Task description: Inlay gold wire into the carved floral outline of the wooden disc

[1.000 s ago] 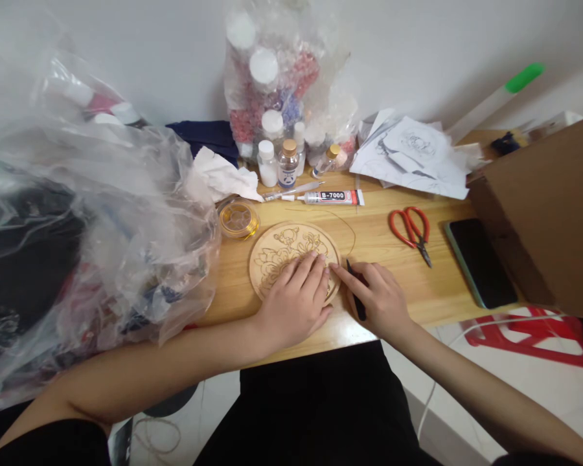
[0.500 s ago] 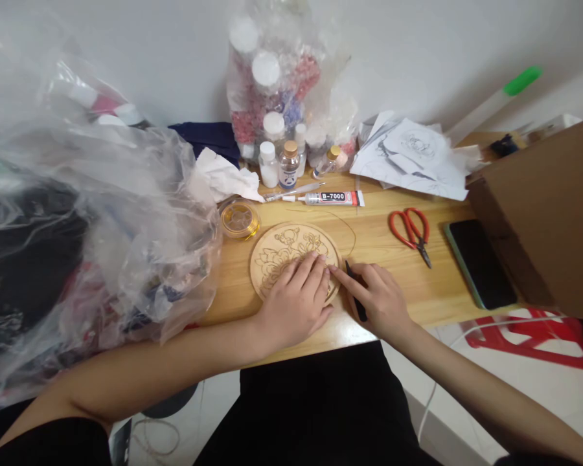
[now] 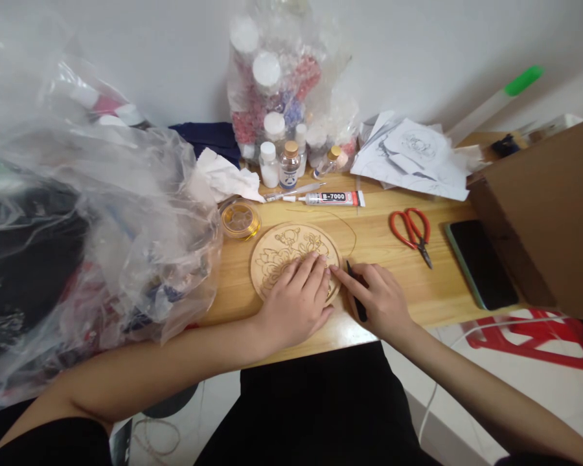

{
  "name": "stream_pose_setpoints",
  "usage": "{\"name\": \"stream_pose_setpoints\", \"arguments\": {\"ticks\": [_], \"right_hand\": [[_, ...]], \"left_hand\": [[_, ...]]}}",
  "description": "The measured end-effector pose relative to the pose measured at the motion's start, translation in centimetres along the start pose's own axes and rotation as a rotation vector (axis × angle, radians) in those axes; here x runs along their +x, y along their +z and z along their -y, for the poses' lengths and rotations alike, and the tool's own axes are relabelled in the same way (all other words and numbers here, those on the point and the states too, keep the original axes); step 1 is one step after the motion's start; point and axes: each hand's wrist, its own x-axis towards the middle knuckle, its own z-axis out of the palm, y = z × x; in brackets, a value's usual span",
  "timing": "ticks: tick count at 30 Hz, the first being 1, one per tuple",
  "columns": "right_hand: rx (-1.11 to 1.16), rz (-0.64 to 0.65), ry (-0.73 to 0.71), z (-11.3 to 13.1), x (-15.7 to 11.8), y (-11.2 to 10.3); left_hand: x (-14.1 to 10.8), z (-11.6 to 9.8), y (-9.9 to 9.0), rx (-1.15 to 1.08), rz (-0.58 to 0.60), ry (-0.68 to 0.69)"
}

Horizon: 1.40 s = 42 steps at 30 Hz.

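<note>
Lettering: "B-7000", white on black, on a slim glue tube lying across the rear of the table. A small clear bottle with a brown-gold cap bears a blue-and-white label, its print too small to read.

Principal piece: a round pale wooden disc with a floral line design, flat near the table's front edge. The left hand lies spread flat on its lower right part, fingers side by side. The right hand is curled round a slim black tool, index finger extended to the disc's right edge, near the left fingertips.

Surface: a yellowish wood-grain table. Upon it: a clear spool of gold wire, left of the disc; red-handled pliers, right; a dark-screened phone in a greenish case, beside a brown cardboard box; loose white sheets with drawings, rear.

Room: plain pale wall; white tiled floor; red plastic frame below, right.
</note>
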Motion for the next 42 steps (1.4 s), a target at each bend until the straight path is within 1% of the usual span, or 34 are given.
{"name": "stream_pose_setpoints", "arguments": {"ticks": [7,18,25,34,42], "right_hand": [[-0.017,-0.017,-0.003,0.05,-0.01,0.16],[-0.002,0.006,-0.02,-0.08,-0.01,0.1],[-0.027,-0.018,-0.026,0.01,0.14,0.03],[-0.028,-0.016,-0.025,0.06,0.12,0.12],[-0.023,-0.011,-0.02,0.04,-0.01,0.19]], "left_hand": [[0.01,0.01,0.1,0.012,-0.023,0.001],[-0.02,-0.04,0.06,-0.006,0.029,-0.004],[0.08,-0.05,0.02,-0.009,-0.02,0.001],[0.09,-0.04,-0.01,0.033,-0.016,-0.001],[0.18,-0.07,-0.06,0.025,-0.017,-0.002]]}}
